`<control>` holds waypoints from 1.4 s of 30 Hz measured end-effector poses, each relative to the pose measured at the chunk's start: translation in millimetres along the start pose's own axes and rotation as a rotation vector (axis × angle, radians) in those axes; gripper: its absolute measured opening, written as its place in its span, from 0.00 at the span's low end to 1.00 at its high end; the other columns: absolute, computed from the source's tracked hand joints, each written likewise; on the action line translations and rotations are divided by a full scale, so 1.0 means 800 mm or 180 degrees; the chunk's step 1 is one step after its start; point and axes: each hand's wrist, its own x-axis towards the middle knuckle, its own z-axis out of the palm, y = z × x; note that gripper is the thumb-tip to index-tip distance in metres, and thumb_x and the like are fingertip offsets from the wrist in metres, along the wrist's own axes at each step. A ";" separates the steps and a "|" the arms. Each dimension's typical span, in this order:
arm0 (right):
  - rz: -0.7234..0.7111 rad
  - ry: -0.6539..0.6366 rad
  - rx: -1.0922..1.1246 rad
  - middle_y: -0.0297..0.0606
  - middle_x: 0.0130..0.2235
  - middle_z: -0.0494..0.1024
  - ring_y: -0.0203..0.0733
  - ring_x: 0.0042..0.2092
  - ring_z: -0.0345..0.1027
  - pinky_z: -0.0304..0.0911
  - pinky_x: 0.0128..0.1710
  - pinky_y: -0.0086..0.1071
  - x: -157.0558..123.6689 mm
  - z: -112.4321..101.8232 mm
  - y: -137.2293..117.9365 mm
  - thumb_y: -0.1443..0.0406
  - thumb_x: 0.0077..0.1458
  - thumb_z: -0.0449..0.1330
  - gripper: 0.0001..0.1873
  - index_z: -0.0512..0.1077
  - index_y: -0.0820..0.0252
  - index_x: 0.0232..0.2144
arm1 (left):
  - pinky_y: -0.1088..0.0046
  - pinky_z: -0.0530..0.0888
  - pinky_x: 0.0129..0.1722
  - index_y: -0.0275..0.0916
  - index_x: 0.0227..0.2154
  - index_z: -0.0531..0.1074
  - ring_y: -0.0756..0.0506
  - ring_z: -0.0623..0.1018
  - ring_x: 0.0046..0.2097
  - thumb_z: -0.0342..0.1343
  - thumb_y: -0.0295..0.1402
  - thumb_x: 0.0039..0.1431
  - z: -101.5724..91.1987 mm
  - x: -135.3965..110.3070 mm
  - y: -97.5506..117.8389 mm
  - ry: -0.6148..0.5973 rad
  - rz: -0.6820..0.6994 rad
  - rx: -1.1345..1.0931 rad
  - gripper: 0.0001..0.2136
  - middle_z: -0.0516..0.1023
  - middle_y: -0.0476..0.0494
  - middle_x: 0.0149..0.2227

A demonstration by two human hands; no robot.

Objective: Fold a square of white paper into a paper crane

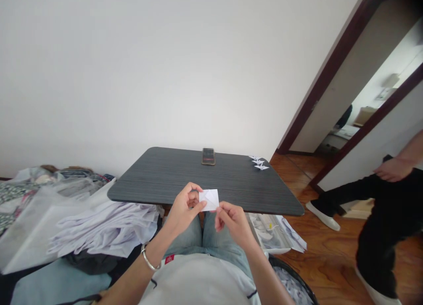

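Both my hands hold a small folded piece of white paper (210, 199) above my lap, just in front of the near edge of a dark grey table (165, 177). My left hand (185, 208) pinches the paper's left side between thumb and fingers. My right hand (231, 219) pinches its lower right corner. A silver bracelet circles my left wrist.
A phone (208, 156) lies at the table's far edge, with small folded paper figures (259, 162) at the far right corner. A heap of white sheets (99, 230) lies to my left. Another person in black trousers (380, 217) stands on the wooden floor at right, near an open doorway.
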 end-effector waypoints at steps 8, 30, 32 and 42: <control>-0.0062 0.0014 0.0100 0.32 0.17 0.71 0.32 0.19 0.64 0.59 0.21 0.24 0.002 -0.003 -0.002 0.53 0.55 0.53 0.19 0.66 0.60 0.21 | 0.78 0.64 0.25 0.39 0.35 0.59 0.52 0.69 0.23 0.57 0.31 0.49 0.000 -0.001 0.000 0.0055 -0.0063 0.0021 0.12 0.67 0.57 0.20; -0.0036 0.0217 -0.0080 0.27 0.13 0.65 0.30 0.15 0.56 0.55 0.17 0.24 0.001 0.016 0.005 0.54 0.54 0.53 0.17 0.66 0.60 0.23 | 0.78 0.68 0.25 0.36 0.35 0.65 0.50 0.73 0.24 0.58 0.33 0.49 0.015 -0.003 -0.005 0.0355 -0.0055 -0.0299 0.12 0.74 0.51 0.20; -0.0006 0.0214 -0.0046 0.27 0.13 0.65 0.30 0.15 0.56 0.56 0.17 0.24 0.001 0.017 0.005 0.54 0.54 0.54 0.17 0.66 0.60 0.23 | 0.77 0.68 0.25 0.36 0.36 0.66 0.50 0.73 0.23 0.57 0.35 0.50 0.014 -0.004 -0.005 0.0400 -0.0030 -0.0265 0.12 0.75 0.50 0.22; 0.0062 0.0250 0.0084 0.27 0.13 0.65 0.30 0.15 0.56 0.56 0.17 0.24 0.003 0.020 0.007 0.53 0.52 0.55 0.17 0.66 0.60 0.22 | 0.78 0.70 0.26 0.36 0.40 0.67 0.49 0.74 0.26 0.54 0.36 0.55 0.014 -0.006 -0.014 0.0593 0.0158 0.0127 0.11 0.78 0.47 0.26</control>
